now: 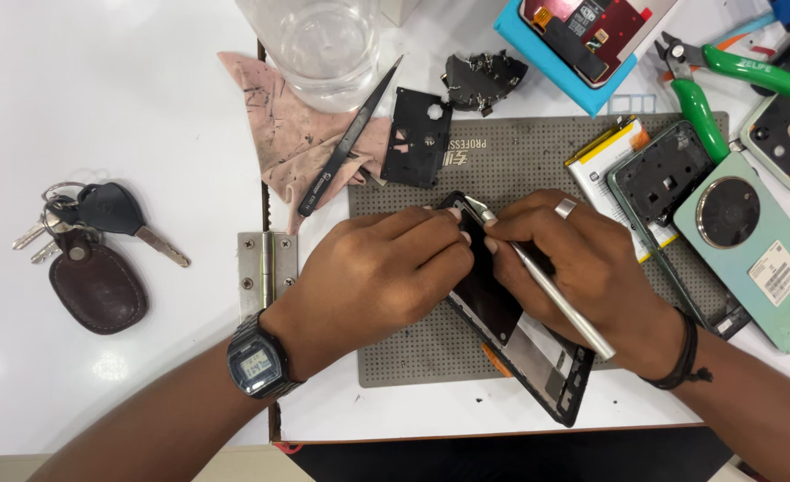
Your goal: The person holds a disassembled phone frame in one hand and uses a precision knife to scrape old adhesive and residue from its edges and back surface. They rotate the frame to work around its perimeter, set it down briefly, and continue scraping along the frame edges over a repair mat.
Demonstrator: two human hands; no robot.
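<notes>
- The left forearm comes in from the bottom edge, closest of all, with a grey metal digital wristwatch (256, 360) on the wrist.
- Far left of the fingers, well apart from them on the white desk (127, 107), lies a key bunch (87, 219) with a black-headed key and an oval brown leather fob (98, 287).
- Just left of the left wrist a small steel hinge (267, 268) lies flat at the desk's seam.
- The left hand (372, 272) arches palm down, its fingers (444, 219) curled together and pressing on the top end of the opened phone frame (520, 335), a long black shell lying slantwise on the grey perforated rubber mat (502, 161).
- Beyond the left fingers sit a stained pink cloth (279, 125), black pointed tweezers (346, 147) lying across it, a clear empty glass jar (323, 45), a flat black plastic cover (420, 136) and a jagged black shield piece (482, 78).
- The right hand (591, 268), with a silver ring and a black wrist cord, has its fingers pinched on a slim silver metal tool (560, 299), held like a pen; its tip meets the frame's top end, right against the left fingertips.
- Right of the right fingers lie a battery (602, 170), a dark inner frame (661, 174), a pale green phone back (756, 245) with a round camera ring, green-handled cutters (725, 76), and a blue tray (546, 54) holding a screen panel.
</notes>
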